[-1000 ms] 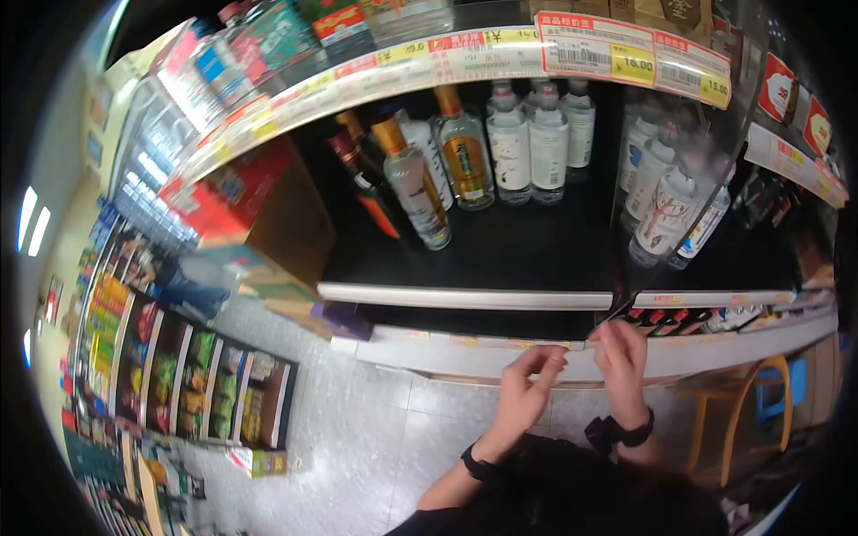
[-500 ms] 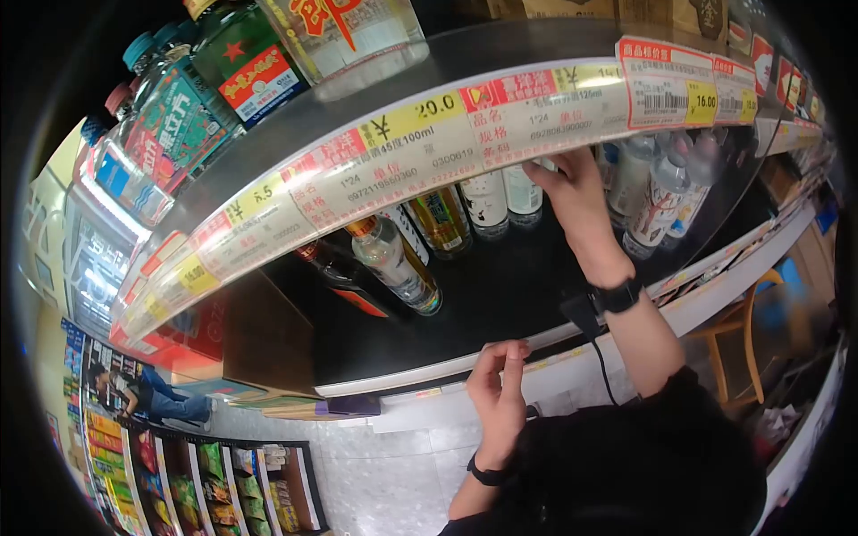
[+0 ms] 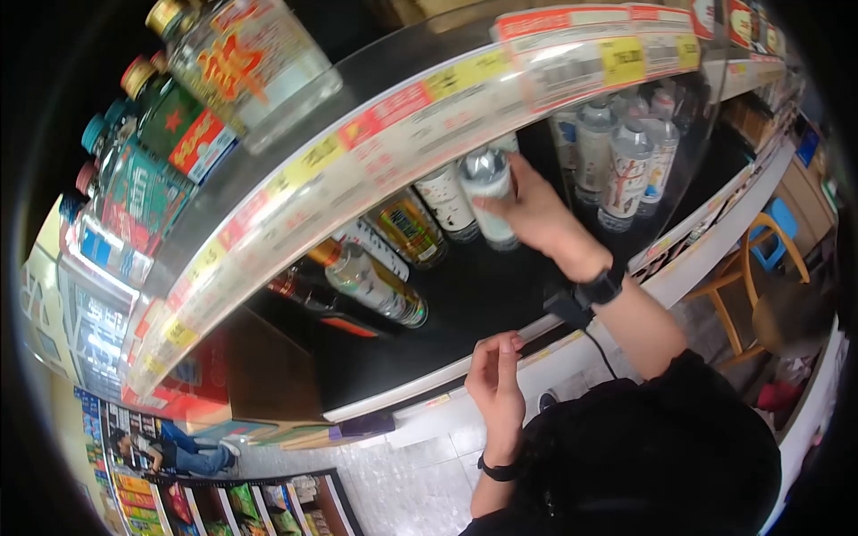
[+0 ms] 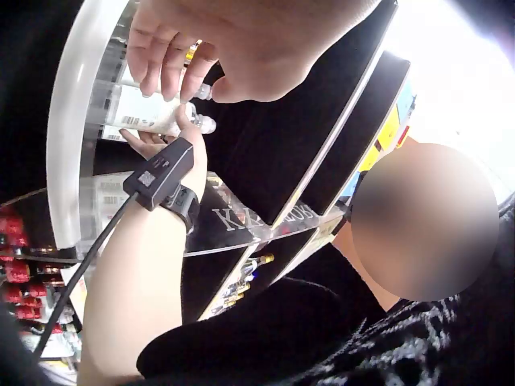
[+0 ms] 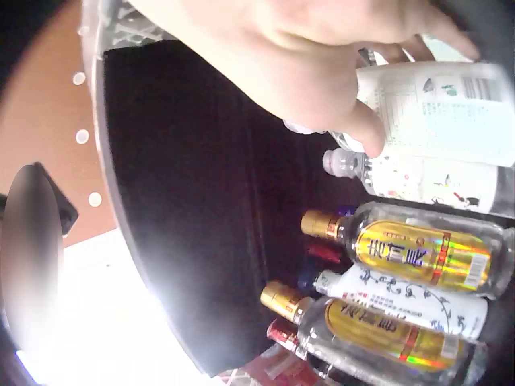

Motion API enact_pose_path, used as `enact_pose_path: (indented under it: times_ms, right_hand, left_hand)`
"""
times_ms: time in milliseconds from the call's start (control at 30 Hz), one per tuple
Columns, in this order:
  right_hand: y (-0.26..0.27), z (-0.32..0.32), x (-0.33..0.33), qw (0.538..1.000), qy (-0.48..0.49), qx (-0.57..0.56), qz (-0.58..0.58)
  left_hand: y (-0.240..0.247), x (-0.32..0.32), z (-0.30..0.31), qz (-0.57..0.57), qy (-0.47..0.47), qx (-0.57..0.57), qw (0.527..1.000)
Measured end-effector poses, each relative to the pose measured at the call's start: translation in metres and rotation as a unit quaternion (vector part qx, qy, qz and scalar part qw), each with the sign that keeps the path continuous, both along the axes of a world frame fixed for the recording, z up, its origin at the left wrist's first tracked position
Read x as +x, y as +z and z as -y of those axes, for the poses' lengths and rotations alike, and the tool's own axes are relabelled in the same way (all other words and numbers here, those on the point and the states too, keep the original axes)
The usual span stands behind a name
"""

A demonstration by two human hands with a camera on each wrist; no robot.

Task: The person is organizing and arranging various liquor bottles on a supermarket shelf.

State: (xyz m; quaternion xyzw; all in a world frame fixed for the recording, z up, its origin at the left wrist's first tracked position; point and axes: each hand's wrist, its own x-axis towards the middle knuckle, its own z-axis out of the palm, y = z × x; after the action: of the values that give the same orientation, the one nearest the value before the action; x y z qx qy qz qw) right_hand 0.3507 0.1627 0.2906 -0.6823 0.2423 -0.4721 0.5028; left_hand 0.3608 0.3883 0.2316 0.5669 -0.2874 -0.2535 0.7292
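Observation:
My right hand [image 3: 541, 214] reaches under the upper shelf and grips a clear bottle with a white label [image 3: 487, 201]. In the right wrist view the thumb lies across the near side of its label [image 5: 434, 104], with fingers partly hidden behind. Beside it on the black shelf stands a similar bottle with a spotted white label [image 3: 447, 204]. My left hand [image 3: 496, 384] hangs in front of the lower shelf edge, fingers loosely curled and holding nothing. In the left wrist view, the left hand [image 4: 249, 48] overlaps the area near the gripped bottle [image 4: 149, 112].
Gold-capped bottles with yellow labels [image 5: 418, 249] stand along the row. Above, the upper shelf's price-tag strip [image 3: 393, 107] curves across. More clear bottles [image 3: 626, 170] stand behind a transparent divider to the right. A cardboard box [image 3: 268, 366] is at left, a wooden chair [image 3: 742, 277] at right.
My right hand has gone from beside the left hand up into the shelf and taken hold of the bottle, which now sits forward of its neighbour. The left hand stays low, holding nothing.

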Motion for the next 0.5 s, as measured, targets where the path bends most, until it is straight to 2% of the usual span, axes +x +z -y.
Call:
enact_pose_path:
  times_ms: [167,233,267,300,367,400,433,500]
  right_hand:
    - [-0.016,-0.051,-0.042,0.996,-0.01,-0.085,0.018]
    - [-0.011,-0.068,-0.062,0.989,-0.004,-0.146,0.014]
    - [-0.015,-0.071,-0.068,0.989,0.026,-0.141,0.034]
    - [-0.022,-0.073,-0.073,0.988,0.054,-0.138,0.05]
    - [-0.026,-0.073,-0.09,0.98,0.091,-0.155,0.084]
    - [-0.026,-0.072,-0.1,0.976,0.108,-0.167,0.09]
    - [-0.026,-0.07,-0.114,0.97,0.13,-0.18,0.096]
    - [-0.024,-0.06,-0.141,0.945,0.172,-0.246,0.127]
  left_hand:
    - [-0.008,-0.012,0.01,0.037,0.009,0.028,0.999]
    - [-0.016,-0.019,0.021,0.058,0.051,-0.008,0.997]
    - [-0.013,-0.028,0.027,0.052,0.068,-0.03,0.996]
    - [-0.016,-0.032,0.033,0.108,0.092,-0.064,0.988]
    - [-0.018,-0.045,0.045,0.15,0.164,-0.058,0.973]
    - [-0.023,-0.05,0.047,0.097,0.187,-0.034,0.977]
    - [-0.033,-0.059,0.046,0.103,0.191,-0.034,0.976]
    - [-0.045,-0.082,0.051,-0.038,0.174,-0.18,0.967]
